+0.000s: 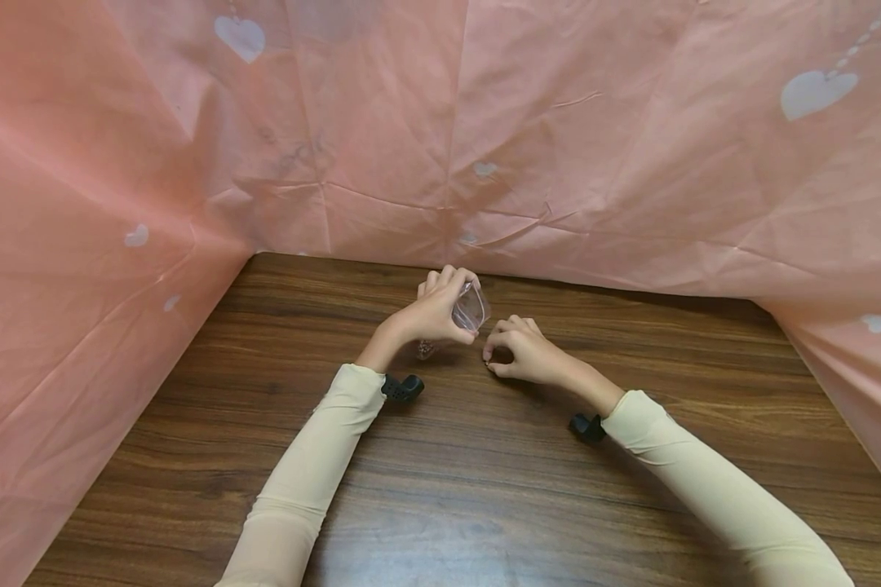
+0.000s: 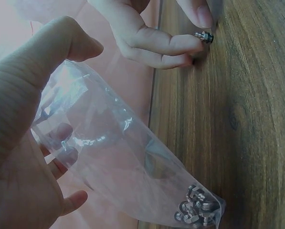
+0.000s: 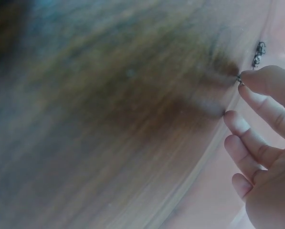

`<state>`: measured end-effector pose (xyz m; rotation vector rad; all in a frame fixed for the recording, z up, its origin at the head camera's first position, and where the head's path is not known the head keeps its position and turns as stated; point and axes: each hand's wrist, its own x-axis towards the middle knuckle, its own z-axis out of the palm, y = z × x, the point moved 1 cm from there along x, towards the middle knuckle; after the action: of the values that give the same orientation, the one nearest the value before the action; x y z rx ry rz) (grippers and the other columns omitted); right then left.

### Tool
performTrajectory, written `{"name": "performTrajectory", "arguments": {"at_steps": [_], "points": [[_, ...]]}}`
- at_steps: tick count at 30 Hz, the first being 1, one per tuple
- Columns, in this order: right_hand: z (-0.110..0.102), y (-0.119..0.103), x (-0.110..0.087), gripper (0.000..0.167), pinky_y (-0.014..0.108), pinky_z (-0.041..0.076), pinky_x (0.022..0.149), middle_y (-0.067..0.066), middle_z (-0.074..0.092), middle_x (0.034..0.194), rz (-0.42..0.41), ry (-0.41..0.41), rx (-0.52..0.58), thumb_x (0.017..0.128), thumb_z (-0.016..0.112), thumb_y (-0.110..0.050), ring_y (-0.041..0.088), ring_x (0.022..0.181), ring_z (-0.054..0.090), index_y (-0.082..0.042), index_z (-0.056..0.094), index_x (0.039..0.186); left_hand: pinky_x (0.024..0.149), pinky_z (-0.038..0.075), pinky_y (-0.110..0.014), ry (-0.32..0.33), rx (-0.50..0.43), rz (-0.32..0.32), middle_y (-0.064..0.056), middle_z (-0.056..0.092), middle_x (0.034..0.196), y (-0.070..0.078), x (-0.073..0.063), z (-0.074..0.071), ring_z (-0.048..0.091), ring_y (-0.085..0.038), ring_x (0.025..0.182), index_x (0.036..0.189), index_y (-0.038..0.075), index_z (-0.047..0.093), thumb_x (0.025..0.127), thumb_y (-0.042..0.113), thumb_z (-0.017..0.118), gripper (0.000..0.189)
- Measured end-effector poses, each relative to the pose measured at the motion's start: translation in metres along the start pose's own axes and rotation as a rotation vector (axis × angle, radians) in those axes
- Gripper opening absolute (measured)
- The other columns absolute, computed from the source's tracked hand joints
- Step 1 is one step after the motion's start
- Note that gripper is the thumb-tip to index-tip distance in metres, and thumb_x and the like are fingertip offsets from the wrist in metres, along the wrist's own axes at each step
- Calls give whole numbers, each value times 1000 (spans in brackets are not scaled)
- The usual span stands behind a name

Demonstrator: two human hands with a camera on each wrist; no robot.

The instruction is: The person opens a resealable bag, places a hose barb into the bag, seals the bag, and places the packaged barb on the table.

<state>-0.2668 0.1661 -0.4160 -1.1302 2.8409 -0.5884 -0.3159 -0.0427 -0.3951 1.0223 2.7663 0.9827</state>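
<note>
My left hand [image 1: 435,315] holds a clear plastic bag [image 2: 111,138] by its upper part, with the thumb on one side and the fingers round the other. The bag's mouth gapes towards the right hand in the head view. Several small metal fittings [image 2: 197,208] are heaped in the bag's bottom corner. To the right of the bag, my right hand [image 1: 530,352] pinches one small metal fitting [image 2: 207,36] between thumb and index finger, close over the table. In the right wrist view that fitting [image 3: 239,79] shows at the fingertips, and the other fingers are bent.
The brown wood-grain table [image 1: 426,481] stretches under both arms. A pink curtain [image 1: 382,147] with white hearts hangs along its back edge and both sides. Black wrist cameras, one of them the left wrist camera [image 1: 404,388], sit at the cuffs of the pale sleeves.
</note>
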Motion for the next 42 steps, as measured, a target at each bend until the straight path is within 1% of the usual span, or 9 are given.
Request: {"name": "performTrajectory", "arguments": {"at_steps": [17,26,42], "points": [[1,-1,-1,7,49,34,92,2,64,96,3,12,-5,84,78,-15,23,96,49,-17,72,86,99,30,-47,3,-3,-3,-10,43,122,1,-1,0,34,-30,113,132,18,41,70,21,86,77],[0,-3,-1,7,49,35,91,3,64,96,2,14,-15,84,78,-15,24,96,49,-17,72,85,99,30,-46,2,3,-3,-9,43,122,2,-1,0,34,-30,113,132,19,41,70,23,86,77],[0,-2,0,9,50,35,91,4,64,98,-2,12,-23,84,78,-15,24,98,50,-17,70,82,101,30,-48,-7,13,-2,-9,43,123,2,-1,-1,34,-31,114,133,18,41,70,26,85,78]]}}
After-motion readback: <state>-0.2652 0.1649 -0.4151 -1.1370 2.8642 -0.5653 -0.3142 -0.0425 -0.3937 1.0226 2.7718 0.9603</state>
